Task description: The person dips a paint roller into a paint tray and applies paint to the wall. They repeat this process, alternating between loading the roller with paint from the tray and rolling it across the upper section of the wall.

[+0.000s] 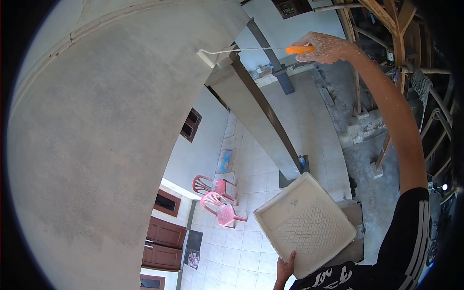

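My right hand (325, 47), speckled with paint, is wrapped round the orange handle of a paint roller (300, 50). Its thin wire frame reaches left to a pale roller head (206, 58), which lies at the edge of the grey wall surface (101, 140) by the top of a column. Low in the view, my left hand (286, 265) grips the near edge of a cream paint tray (309, 217) with a ribbed slope. The tray is held tilted in front of my body; the fingers under it are hidden.
A square column (261, 116) slants through the middle. Far below on the tiled floor (251, 241) stand two pink-red plastic chairs (222, 210). Brown doors (164, 241) are at lower left. Wooden posts and beams (398, 38) fill the upper right.
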The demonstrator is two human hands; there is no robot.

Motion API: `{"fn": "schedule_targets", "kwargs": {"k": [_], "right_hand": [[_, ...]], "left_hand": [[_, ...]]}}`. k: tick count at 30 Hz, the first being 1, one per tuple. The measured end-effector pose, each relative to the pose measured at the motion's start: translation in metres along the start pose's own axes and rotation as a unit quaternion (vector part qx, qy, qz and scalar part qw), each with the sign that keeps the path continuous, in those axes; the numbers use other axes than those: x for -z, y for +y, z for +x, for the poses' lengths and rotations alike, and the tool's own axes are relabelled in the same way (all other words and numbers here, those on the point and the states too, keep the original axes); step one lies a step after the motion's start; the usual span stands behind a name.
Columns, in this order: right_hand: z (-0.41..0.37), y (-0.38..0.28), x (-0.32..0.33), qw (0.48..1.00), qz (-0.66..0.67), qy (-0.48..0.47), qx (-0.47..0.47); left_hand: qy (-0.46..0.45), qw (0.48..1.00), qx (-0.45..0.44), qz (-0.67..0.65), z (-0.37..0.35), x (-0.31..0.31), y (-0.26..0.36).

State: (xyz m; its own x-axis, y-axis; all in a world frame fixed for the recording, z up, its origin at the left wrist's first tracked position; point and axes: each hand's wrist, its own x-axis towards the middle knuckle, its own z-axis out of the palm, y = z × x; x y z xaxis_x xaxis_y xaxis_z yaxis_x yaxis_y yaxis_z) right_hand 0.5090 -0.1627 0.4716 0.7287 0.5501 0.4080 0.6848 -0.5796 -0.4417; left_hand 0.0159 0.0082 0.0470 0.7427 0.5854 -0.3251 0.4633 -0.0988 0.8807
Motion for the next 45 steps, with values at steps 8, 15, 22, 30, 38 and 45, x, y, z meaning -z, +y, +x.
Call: {"fn": "schedule_targets", "kwargs": {"k": [8, 15, 22, 30, 38, 45], "right_hand": [[0.093, -0.016, -0.056, 0.998, -0.056, 0.021, 0.027], [0.056, -0.048, -0.05, 0.994, -0.096, 0.014, 0.056], [-0.096, -0.013, -0.012, 0.997, -0.006, 0.057, 0.042], [-0.248, -0.043, -0.031, 0.983, 0.123, 0.054, -0.127], [-0.229, -0.074, -0.006, 0.986, 0.121, 0.077, -0.083], [-0.172, -0.108, 0.011, 0.99, -0.025, 0.123, 0.058]], "left_hand": [[0.006, 1.0, -0.007, -0.003, -0.001, 0.0, 0.005], [0.012, 1.0, 0.008, 0.021, -0.003, 0.001, 0.011], [-0.006, 1.0, -0.024, 0.008, 0.0, 0.002, 0.009], [-0.011, 1.0, 0.016, 0.0, -0.001, 0.003, 0.018], [0.0, 1.0, -0.007, -0.016, 0.003, 0.0, 0.004], [0.0, 1.0, -0.012, -0.019, 0.001, -0.001, 0.006]]}}
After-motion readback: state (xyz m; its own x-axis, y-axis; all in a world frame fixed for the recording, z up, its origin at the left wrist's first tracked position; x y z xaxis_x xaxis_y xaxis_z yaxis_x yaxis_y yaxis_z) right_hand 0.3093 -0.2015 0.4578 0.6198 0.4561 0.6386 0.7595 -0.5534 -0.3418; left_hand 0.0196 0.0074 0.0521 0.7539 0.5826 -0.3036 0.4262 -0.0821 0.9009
